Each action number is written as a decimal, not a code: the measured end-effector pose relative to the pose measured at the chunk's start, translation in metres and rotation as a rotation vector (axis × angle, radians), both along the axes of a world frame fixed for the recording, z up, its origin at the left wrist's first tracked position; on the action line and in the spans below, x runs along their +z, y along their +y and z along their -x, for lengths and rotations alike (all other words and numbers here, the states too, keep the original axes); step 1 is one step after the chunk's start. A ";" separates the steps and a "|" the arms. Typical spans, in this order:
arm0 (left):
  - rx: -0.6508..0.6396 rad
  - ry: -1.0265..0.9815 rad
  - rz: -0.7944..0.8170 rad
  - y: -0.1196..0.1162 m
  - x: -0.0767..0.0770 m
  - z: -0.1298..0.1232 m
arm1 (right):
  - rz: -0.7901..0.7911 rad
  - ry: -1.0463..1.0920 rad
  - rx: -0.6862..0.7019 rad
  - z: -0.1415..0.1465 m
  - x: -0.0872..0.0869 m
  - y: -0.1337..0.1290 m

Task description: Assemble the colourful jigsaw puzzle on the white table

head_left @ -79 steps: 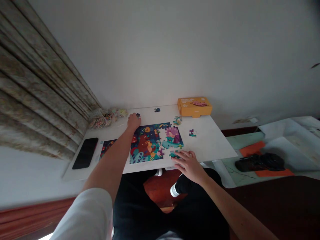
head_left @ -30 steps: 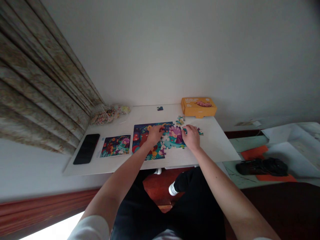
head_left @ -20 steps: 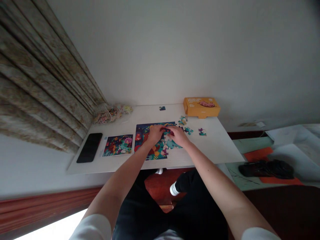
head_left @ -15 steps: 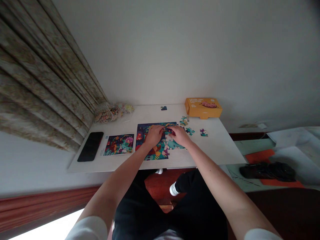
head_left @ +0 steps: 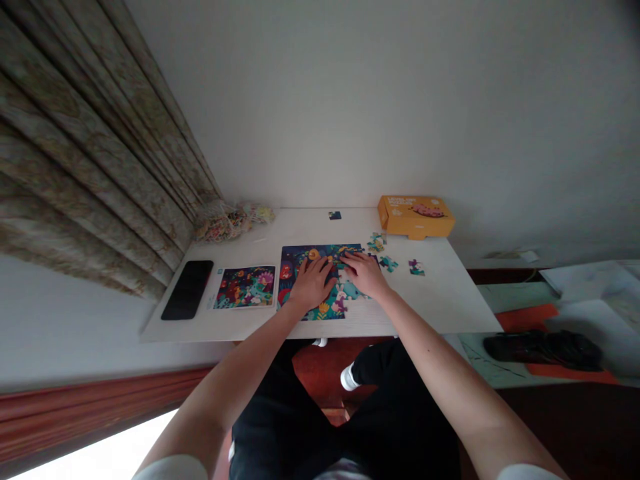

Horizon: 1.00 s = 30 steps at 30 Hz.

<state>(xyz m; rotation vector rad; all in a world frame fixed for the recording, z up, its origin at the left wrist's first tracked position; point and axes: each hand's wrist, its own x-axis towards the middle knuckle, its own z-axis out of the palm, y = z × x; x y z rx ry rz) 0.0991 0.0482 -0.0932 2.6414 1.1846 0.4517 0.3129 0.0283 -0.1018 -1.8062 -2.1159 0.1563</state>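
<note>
So I've got both hands down on the jigsaw puzzle (head_left: 300,263), which lies flat on the table (head_left: 440,300), partly built, with a ragged right edge. My left hand (head_left: 313,285) is on the lower middle of the puzzle, open and flat with the fingers spread, pressing on it. My right hand (head_left: 365,275) is just beside it, over the puzzle's upper right part, also open, with the fingers lightly curled on the pieces. Neither hand looks like it's gripping anything, though I can't tell if a piece is tucked under my right fingers.

Just right of the puzzle there's a small clump of loose pieces (head_left: 377,242), with a single piece (head_left: 389,264) near it and another (head_left: 417,267) further out. A lone piece (head_left: 335,215) lies above the puzzle near the far edge. Left of the puzzle is a picture card (head_left: 245,287), then a black phone (head_left: 187,290). Up past its top right corner sits an orange box (head_left: 416,217), and past its top left a mesh bag (head_left: 217,227).
</note>
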 end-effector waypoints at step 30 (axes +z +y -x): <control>-0.002 -0.025 -0.005 0.004 -0.002 0.002 | -0.079 0.142 -0.119 0.011 -0.016 -0.006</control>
